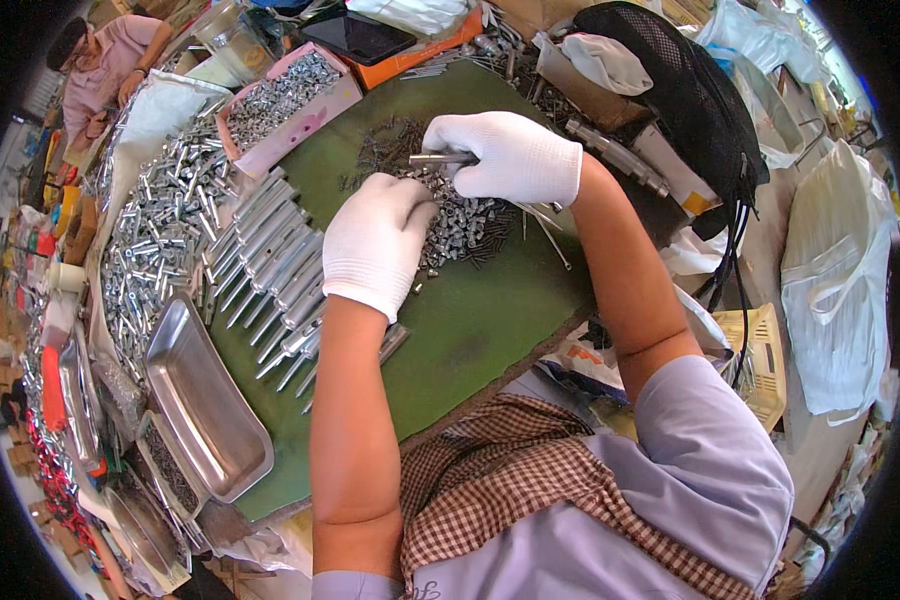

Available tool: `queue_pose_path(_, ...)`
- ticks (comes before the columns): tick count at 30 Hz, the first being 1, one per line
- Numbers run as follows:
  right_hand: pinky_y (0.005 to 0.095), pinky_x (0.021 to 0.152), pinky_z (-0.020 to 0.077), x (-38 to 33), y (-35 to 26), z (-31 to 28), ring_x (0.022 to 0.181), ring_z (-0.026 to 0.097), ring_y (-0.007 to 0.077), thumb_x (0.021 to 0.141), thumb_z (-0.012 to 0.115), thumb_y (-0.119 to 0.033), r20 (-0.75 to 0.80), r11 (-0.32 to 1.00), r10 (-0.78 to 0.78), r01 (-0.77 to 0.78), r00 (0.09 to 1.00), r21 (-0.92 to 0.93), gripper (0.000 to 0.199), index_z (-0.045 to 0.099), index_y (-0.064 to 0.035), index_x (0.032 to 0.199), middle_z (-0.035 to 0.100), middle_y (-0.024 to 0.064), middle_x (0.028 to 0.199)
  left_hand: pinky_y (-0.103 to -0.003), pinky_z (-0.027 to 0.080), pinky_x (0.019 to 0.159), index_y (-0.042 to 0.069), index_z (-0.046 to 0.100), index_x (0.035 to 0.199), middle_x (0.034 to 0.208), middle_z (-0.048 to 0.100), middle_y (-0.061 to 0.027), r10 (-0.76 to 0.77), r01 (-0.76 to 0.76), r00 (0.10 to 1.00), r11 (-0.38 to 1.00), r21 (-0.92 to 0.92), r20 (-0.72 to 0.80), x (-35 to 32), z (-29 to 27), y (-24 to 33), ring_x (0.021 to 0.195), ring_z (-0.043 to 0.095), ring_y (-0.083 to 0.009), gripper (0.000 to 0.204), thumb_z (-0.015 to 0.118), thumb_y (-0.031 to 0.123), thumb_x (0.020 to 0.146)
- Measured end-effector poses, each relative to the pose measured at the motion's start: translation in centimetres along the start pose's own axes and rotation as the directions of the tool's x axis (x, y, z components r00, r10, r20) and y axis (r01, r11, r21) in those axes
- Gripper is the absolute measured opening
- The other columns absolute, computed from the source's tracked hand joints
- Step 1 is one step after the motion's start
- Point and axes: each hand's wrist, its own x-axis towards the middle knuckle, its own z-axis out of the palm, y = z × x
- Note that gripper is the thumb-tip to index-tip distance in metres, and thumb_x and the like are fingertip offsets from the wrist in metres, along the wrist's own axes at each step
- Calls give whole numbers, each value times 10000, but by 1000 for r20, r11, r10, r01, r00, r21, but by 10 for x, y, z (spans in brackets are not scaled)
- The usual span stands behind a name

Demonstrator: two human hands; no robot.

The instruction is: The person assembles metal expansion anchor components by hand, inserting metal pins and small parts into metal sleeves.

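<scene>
Right hand [505, 150] has a short metal rod [442, 158] pinched between thumb and fingers, sticking out to the left, over the far part of the mat; left hand [378, 243] is curled at the edge of the small metal parts [465, 225], can't tell if anything is in it. Main risk: smooth rod, knit gloves, so a loose pinch could let it slip or twist and drop into the pile. Fingers on the left could also drag in dark screws [395, 145], since they lie right against the lighter parts. Left forearm crosses the end of the row of metal tubes [280, 265]; a careless elbow could knock it askew. Thin rods [548, 238] sit just below the right wrist, snag hazard. Steel tray [205, 400] and pink box [305, 133] hem in the left side of the green mat [490, 320]; black mesh bag [660, 80] crowds the far right.
</scene>
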Motion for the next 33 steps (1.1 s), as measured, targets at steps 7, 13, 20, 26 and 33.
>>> queue_pose_path(7, 356, 691, 482, 2, 3, 2, 729, 594, 259, 757, 602, -104, -30, 999, -41, 41, 999, 5, 302, 575, -23, 1046, 612, 139, 809, -407, 490, 802, 73, 684, 896, 923, 619, -144, 81, -97, 982, 992, 85, 170, -2, -2, 3, 903, 611, -346, 158, 675, 191, 791)
queue_pose_path(13, 330, 763, 496, 5, -6, 4, 807, 619, 206, 793, 636, -120, -37, 993, -25, 29, 999, 113, 307, 581, -20, 1077, 641, 125, 863, -381, 485, 780, 47, 673, 896, 892, 630, -139, 40, -75, 977, 983, -165, -207, -4, -6, 5, 869, 621, -315, 185, 712, 180, 773)
queue_pose_path(20, 329, 796, 501, 5, -7, 6, 843, 629, 188, 820, 660, -149, -37, 983, -28, 34, 999, 178, 314, 580, -18, 1094, 662, 119, 915, -380, 489, 756, 41, 675, 919, 889, 634, -145, 39, -82, 976, 977, -198, -214, -1, -7, -6, 835, 628, -306, 157, 672, 164, 820)
queue_pose_path(26, 353, 772, 515, 4, -1, 6, 828, 655, 239, 786, 680, -181, 59, 988, -3, -6, 998, 154, 332, 606, -34, 1075, 672, 137, 886, -400, 481, 812, 19, 662, 900, 912, 643, -172, -16, 10, 998, 996, -93, -61, -5, -16, -18, 895, 623, -341, 196, 635, 199, 828)
queue_pose_path(33, 409, 711, 503, -2, -8, -2, 779, 647, 338, 739, 679, -220, 263, 999, -34, 24, 964, 42, 271, 640, -58, 953, 656, 169, 818, -437, 493, 810, 96, 687, 872, 911, 632, -145, -33, 8, 983, 991, 135, 183, -10, -21, -6, 904, 620, -339, 141, 646, 208, 798)
